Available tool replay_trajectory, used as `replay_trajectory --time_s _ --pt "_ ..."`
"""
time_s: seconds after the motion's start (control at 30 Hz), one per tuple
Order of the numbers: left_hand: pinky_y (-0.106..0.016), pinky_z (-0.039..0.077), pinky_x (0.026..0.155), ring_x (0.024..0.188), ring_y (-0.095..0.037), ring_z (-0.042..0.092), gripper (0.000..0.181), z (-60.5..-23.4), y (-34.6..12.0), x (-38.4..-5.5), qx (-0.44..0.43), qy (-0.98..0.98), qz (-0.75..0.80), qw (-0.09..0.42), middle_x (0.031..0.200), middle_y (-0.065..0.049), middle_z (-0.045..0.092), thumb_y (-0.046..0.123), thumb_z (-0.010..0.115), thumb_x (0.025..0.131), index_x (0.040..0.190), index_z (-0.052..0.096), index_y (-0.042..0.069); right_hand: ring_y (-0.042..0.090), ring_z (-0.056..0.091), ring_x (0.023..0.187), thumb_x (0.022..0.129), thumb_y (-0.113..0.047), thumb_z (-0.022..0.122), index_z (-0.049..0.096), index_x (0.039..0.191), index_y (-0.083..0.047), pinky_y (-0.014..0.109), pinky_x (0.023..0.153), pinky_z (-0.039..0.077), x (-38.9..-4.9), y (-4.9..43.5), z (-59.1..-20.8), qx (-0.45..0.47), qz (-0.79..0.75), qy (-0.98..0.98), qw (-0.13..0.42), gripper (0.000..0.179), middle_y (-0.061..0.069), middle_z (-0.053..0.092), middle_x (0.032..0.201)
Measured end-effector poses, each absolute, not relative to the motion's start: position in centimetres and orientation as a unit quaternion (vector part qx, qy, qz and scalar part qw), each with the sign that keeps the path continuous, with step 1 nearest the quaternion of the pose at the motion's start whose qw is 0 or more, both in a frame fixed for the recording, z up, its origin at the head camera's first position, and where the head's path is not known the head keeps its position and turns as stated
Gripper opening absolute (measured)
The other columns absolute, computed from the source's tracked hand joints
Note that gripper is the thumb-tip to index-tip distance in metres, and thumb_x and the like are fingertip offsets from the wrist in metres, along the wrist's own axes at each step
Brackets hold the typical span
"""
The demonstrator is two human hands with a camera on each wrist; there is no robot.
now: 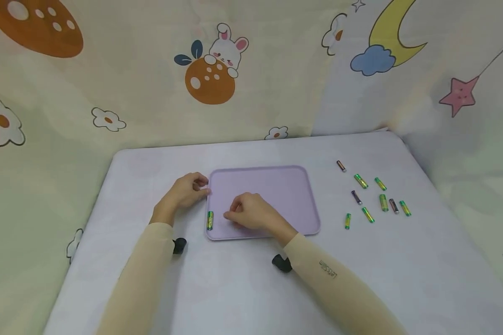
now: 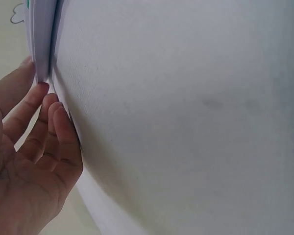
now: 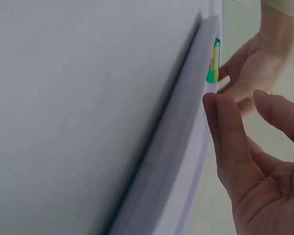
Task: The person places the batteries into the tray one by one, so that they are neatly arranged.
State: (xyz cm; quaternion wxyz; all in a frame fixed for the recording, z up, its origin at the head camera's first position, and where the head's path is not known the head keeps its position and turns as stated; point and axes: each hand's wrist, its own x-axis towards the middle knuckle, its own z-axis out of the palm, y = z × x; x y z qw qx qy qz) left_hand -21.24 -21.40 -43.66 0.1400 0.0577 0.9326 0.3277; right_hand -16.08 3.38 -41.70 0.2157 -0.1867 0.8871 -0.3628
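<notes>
A shallow lilac tray (image 1: 272,186) lies on the white table. One green and yellow battery (image 1: 210,220) sits inside it against the left edge, near the front corner. At the tray's left side my left hand (image 1: 183,191) grips the rim; in the left wrist view the thumb and index finger pinch the tray's edge (image 2: 43,39). My right hand (image 1: 253,211) hovers over the front left part of the tray, just right of the battery. Nothing shows between its thumb and fingers, which are apart in the right wrist view.
Several loose batteries lie right of the tray: green ones such as a thicker one (image 1: 383,203), and thin dark ones such as one (image 1: 356,197). A patterned cloth (image 1: 151,83) hangs behind the table (image 1: 234,288). Dark wrist-worn pieces (image 1: 282,264) show below the forearms.
</notes>
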Motion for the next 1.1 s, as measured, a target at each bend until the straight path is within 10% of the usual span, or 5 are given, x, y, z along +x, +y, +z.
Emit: replay_trajectory --time_s 0.77,1.1 --pt "-0.047 0.044 0.102 0.113 -0.028 0.055 0.04 -44.0 -21.4 -21.2 0.072 0.939 0.307 0.136 0.128 -0.01 0.059 0.027 0.068 0.1 0.134 0.059 0.008 0.024 0.075 0.092 0.101 -0.046 0.064 0.067 0.119 -0.002 0.043 0.088 0.058 -17.1 22.3 -36.4 -0.091 -0.398 0.899 0.16 0.048 0.013 0.072 0.104" --pt "-0.048 0.044 0.103 0.115 -0.029 0.054 0.041 -44.0 -21.4 -21.2 0.067 0.941 0.303 0.137 0.13 -0.01 0.058 0.028 0.067 0.1 0.135 0.058 0.01 0.029 0.073 0.1 0.105 -0.039 0.059 0.057 0.13 0.007 0.027 0.083 0.059 -17.1 28.9 -38.6 -0.066 -0.456 0.874 0.153 0.052 0.028 0.065 0.121"
